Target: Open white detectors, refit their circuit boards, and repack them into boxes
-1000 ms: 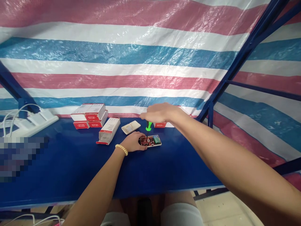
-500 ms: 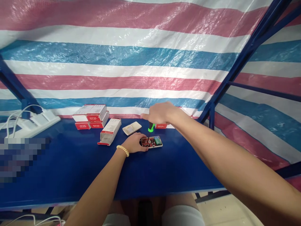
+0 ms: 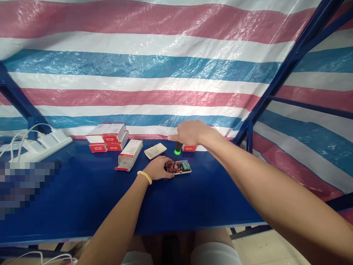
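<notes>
A small opened device [image 3: 179,167] with a red circuit board and a green terminal block lies on the blue table [image 3: 82,198]. My left hand [image 3: 158,168], with a bead bracelet on the wrist, is closed on the device's left end and holds it down. My right hand [image 3: 190,132] hovers above it, closed on the top of a screwdriver [image 3: 176,154] with a green and black handle. The screwdriver's tip rests on the circuit board.
A white cover [image 3: 155,150] lies just behind the device. Red-and-white boxes: a stack [image 3: 108,137] at the back left, one [image 3: 129,154] lying open-ended, another [image 3: 189,148] behind my right hand. A white power strip [image 3: 41,146] with cables sits far left. Blue frame posts [image 3: 248,136] stand right.
The view has shifted slightly. My right hand has moved a little to the right with the screwdriver, tip still on the board. My left hand has stayed on the device.
</notes>
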`<state>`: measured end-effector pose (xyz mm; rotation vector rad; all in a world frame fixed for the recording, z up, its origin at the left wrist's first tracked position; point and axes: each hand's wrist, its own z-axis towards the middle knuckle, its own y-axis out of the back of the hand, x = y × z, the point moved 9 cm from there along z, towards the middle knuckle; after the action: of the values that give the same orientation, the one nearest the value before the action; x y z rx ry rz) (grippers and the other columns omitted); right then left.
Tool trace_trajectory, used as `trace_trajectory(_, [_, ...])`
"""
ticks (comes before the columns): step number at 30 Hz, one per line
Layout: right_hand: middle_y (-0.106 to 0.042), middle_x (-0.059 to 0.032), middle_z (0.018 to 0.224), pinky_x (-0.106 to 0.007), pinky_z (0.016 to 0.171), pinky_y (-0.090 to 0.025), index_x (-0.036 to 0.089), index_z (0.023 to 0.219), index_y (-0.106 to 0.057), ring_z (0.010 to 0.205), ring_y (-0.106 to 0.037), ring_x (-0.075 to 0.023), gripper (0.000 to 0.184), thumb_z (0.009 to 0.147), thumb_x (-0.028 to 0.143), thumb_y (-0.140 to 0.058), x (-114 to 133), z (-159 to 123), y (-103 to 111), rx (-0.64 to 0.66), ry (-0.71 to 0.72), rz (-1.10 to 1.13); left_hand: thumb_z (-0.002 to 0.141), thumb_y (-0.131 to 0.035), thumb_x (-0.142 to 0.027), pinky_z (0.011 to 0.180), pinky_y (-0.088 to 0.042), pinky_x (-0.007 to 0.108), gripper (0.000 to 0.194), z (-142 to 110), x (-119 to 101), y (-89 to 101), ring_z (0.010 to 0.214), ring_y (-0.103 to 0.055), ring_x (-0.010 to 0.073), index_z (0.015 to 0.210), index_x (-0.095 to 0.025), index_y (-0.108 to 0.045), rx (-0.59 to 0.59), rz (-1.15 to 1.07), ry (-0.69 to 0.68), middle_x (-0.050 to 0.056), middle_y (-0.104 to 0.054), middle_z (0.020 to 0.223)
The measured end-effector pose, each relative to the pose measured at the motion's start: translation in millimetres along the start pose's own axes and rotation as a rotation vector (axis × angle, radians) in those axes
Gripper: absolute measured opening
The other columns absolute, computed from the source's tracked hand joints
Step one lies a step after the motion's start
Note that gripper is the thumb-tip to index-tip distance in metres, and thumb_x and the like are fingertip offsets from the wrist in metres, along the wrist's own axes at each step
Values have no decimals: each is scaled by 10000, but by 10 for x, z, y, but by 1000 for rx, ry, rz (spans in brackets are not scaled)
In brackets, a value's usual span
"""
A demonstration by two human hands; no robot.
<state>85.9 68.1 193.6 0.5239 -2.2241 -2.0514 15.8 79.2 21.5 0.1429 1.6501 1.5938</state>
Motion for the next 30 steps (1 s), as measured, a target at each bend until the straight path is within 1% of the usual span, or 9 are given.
trace_trajectory(2, [-696, -172, 876, -423, 783, -443, 147, 976, -699, 914, -635, -331, 616, 878, 621, -318, -14, -17, -3, 12, -8, 9, 635, -699, -538, 867, -444, 366, 589, 0, 7, 1, 990, -580, 267, 1102, -185, -630, -2, -7, 8, 79, -648, 1046])
trace_trajectory(5, [-701, -148, 865, -400, 749, -441, 171, 965, -698, 854, -647, -311, 586, 892, 581, -286, -43, -72, -43, 75, -19, 60, 632, -702, -539, 861, -446, 365, 588, 3, 19, -1, 984, -584, 268, 1099, -188, -632, 2, -4, 26, 82, -649, 1046])
trace_trajectory(8, [-707, -123, 872, -342, 646, -434, 176, 1171, -602, 741, -648, -263, 474, 880, 469, -369, -61, -116, -117, 145, -10, 182, 635, -698, -536, 860, -446, 363, 578, 6, 5, 2, 984, -584, 270, 1090, -186, -636, 0, 5, 13, 80, -649, 1039])
trace_trajectory(10, [-704, -129, 927, -326, 593, -419, 154, 1289, -499, 708, -638, -251, 502, 857, 401, -429, -51, -119, -142, 146, 15, 213, 631, -699, -538, 846, -449, 362, 575, 9, 2, 6, 969, -586, 270, 1081, -186, -640, -7, 12, 4, 75, -650, 1025])
trace_trajectory(13, [-687, -162, 990, -331, 587, -414, 123, 1279, -498, 761, -636, -268, 486, 877, 384, -421, 14, -107, -126, 100, 64, 158, 612, -712, -550, 818, -450, 358, 583, 16, 24, 3, 942, -590, 267, 1065, -189, -649, -13, 23, 14, 69, -652, 990])
trace_trajectory(18, [-689, -183, 930, -367, 677, -431, 117, 1117, -618, 841, -645, -294, 421, 923, 399, -374, 102, -130, -44, 55, 47, 60, 602, -717, -562, 836, -439, 363, 588, 25, 60, -1, 961, -582, 266, 1059, -196, -659, -21, 26, 30, 63, -658, 997])
trace_trajectory(23, [-687, -192, 941, -389, 727, -429, 119, 1085, -623, 890, -645, -312, 420, 925, 410, -366, 128, -128, -11, -8, 49, 52, 593, -721, -572, 834, -435, 367, 602, 16, 69, 1, 964, -578, 269, 1066, -205, -662, -29, 38, 36, 61, -664, 994])
trace_trajectory(27, [-683, -182, 974, -350, 690, -428, 125, 1147, -554, 903, -641, -307, 446, 893, 460, -407, 127, -83, -101, -155, 62, 118, 598, -720, -576, 841, -435, 371, 593, 9, 69, 5, 964, -578, 273, 1056, -202, -669, -30, 33, 41, 69, -669, 990])
trace_trajectory(30, [-683, -127, 890, -300, 601, -401, 151, 1121, -517, 798, -640, -270, 441, 826, 480, -512, 41, -45, -205, -297, 62, 237, 599, -708, -607, 843, -436, 375, 620, 14, 62, -3, 960, -579, 277, 1061, -194, -672, -14, 29, 46, 79, -667, 993])
